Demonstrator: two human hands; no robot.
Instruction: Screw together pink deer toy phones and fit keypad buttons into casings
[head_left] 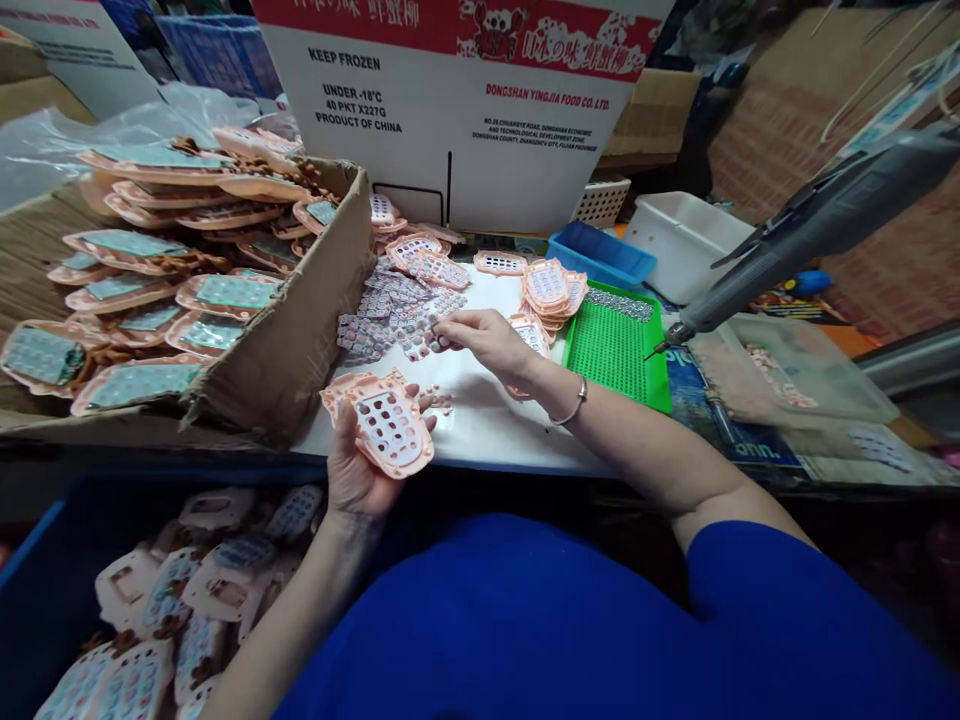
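My left hand (361,478) grips a peach plastic casing (390,432), tilted with its face up; rows of round holes run through its white panel. Over the white worktop (480,425), my right hand (484,340) pinches at the edge of a heap of small printed button pieces (401,310). Its thumb and fingertips are together, and whatever they hold is too small to make out. A few loose small buttons (441,400) lie just beyond my left fingers. Close behind my right wrist is a stack of similar casings (553,285).
A cardboard box (289,325) piled with casings bearing green boards stands left. Below it, a blue bin (37,540) holds finished-looking casings. An electric screwdriver (810,230) hangs at right over a green tray (619,350) with screws. A blue tray (600,252) sits behind.
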